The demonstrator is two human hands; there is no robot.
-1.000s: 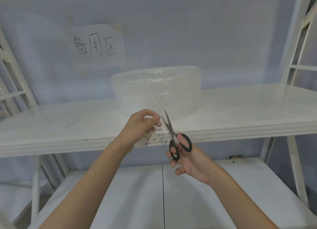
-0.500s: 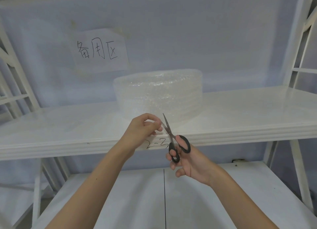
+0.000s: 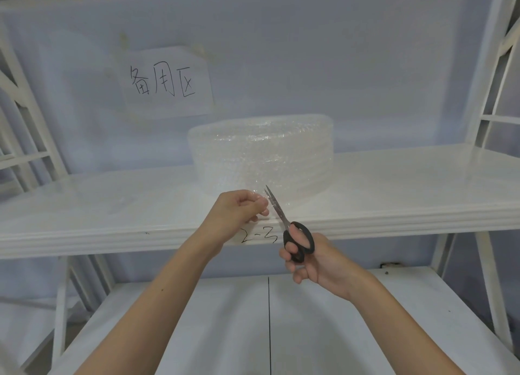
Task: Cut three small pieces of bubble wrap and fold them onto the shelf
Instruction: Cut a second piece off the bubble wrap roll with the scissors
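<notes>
My left hand [image 3: 239,214] pinches the loose bubble wrap [image 3: 263,161] edge just beside the scissors [image 3: 287,225] gripped in my right hand [image 3: 315,262]. It looks light and floppy, so I'd hold it taut near the blades.

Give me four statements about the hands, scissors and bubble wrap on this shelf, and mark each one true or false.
1. The right hand holds the scissors by their black handles. True.
2. The roll of bubble wrap stands on the lower shelf. False: it stands on the upper shelf.
3. The left hand pinches bubble wrap right beside the blades. True.
4. The scissor blades point down at the floor. False: they point up toward the roll.
</notes>
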